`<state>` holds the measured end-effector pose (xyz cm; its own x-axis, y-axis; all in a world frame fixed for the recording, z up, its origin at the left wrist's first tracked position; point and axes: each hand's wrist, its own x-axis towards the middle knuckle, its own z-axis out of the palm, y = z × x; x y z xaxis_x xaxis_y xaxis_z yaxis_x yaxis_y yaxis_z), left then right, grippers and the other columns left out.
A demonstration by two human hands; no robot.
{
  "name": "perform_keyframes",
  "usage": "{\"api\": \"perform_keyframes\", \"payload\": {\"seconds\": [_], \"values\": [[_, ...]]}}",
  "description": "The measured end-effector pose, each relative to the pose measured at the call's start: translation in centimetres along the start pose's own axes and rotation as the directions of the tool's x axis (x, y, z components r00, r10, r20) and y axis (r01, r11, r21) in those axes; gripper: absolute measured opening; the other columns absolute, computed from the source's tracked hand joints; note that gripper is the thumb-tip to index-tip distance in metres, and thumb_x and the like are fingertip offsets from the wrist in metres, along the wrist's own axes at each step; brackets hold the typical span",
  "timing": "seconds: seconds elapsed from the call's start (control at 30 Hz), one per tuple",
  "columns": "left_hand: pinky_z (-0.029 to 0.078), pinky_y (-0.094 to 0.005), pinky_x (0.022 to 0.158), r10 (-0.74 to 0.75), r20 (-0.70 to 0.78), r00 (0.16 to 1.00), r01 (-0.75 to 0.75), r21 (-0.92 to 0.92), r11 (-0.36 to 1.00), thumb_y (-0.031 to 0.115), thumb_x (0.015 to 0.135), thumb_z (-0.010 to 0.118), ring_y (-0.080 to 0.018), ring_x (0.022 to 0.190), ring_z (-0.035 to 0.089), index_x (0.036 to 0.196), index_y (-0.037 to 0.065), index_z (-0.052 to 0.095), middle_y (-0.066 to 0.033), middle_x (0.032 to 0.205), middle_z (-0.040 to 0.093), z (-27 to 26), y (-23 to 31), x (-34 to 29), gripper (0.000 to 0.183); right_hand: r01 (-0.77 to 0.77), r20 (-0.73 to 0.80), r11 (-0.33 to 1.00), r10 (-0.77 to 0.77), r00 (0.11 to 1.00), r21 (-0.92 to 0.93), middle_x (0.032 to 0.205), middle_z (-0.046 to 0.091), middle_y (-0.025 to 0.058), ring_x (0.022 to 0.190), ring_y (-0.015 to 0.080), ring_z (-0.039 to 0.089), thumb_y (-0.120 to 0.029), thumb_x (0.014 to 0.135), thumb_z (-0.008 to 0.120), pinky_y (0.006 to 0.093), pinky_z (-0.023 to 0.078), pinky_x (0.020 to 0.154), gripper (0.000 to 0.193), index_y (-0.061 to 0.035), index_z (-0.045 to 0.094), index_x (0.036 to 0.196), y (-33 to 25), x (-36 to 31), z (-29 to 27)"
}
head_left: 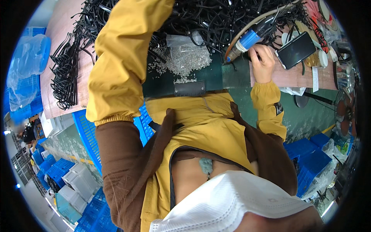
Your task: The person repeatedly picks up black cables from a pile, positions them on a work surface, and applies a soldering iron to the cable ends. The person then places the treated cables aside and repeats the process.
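Observation:
My left arm, in a yellow sleeve [119,58], reaches up across the table and past the top edge, so its hand is out of sight. My right hand [262,63] is over the table beside an electric screwdriver [249,38] with a blue collar, tilted with its tip down to the left. The fingers are curled; what they hold, if anything, is hidden. Left of the screwdriver tip, a heap of tiny silver screws [187,60] lies on a dark green mat [235,75]. Behind it is a tangled pile of black spectacle arms [208,19].
Bundled black spectacle arms [63,75] lie at the table's left. A dark-screened phone [296,50] sits right of my hand. A small black block [189,88] is at the mat's near edge. Blue crates [87,131] stand at the left, and a fan [345,110] at the right.

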<state>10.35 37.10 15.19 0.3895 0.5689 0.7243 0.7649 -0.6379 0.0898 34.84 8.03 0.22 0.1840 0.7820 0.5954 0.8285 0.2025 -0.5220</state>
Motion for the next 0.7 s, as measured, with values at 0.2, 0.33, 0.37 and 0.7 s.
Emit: {"api": "perform_keyframes", "payload": {"seconds": [0.2, 0.33, 0.37, 0.7], "values": [[0.052, -0.05, 0.087, -0.378, 0.193, 0.905, 0.405, -0.122, 0.906, 0.038, 0.103, 0.053, -0.0439, 0.096, 0.067, 0.103, -0.002, 0.059, -0.0284, 0.099, 0.069, -5.2, -2.8, -3.0, 0.041, -0.086, -0.124, 0.967, 0.119, 0.985, 0.241, 0.084, 0.071, 0.0043, 0.07, 0.0109, 0.06, 0.001, 0.094, 0.066, 0.0274, 0.048, 0.061, 0.022, -0.0026, 0.075, 0.114, 0.5, -1.1, -0.3], [0.055, -0.0444, 0.078, -0.393, 0.29, 0.873, 0.39, 0.071, 0.918, 0.052, 0.08, 0.079, -0.0366, 0.089, 0.072, 0.101, -0.005, 0.06, -0.025, 0.09, 0.071, -10.5, -3.7, -5.9, 0.064, -0.285, -0.168, 0.687, 0.513, 0.841, 0.668, 0.097, 0.072, 0.0088, 0.076, 0.0104, 0.06, -0.002, 0.102, 0.056, 0.0246, 0.049, 0.067, 0.026, 0.0043, 0.068, 0.123, -1.7, -3.8, -3.2], [0.054, -0.0432, 0.075, -0.387, 0.244, 0.889, 0.401, -0.008, 0.916, 0.046, 0.085, 0.074, -0.0322, 0.081, 0.069, 0.098, -0.004, 0.061, -0.0198, 0.083, 0.069, -11.8, -4.1, -7.1, 0.053, -0.356, -0.195, 0.685, 0.589, 0.784, 0.636, 0.099, 0.071, 0.0112, 0.078, 0.0117, 0.061, -0.002, 0.102, 0.054, 0.0251, 0.049, 0.068, 0.028, 0.0066, 0.066, 0.126, -2.9, -4.8, -4.0], [0.048, -0.0263, 0.064, -0.573, 0.348, 0.742, 0.561, -0.791, 0.245, -0.009, 0.086, 0.044, -0.0146, 0.071, 0.056, 0.138, 0.002, 0.053, -0.0043, 0.085, 0.06, -6.5, -7.7, -11.4, 0.054, 0.112, 0.059, 0.752, -0.197, 0.979, 0.649, 0.086, 0.065, 0.0112, 0.074, 0.0213, 0.062, 0.008, 0.093, 0.063, 0.0314, 0.051, 0.071, 0.023, 0.0067, 0.065, 0.116, -13.3, -3.1, -1.9]]}}
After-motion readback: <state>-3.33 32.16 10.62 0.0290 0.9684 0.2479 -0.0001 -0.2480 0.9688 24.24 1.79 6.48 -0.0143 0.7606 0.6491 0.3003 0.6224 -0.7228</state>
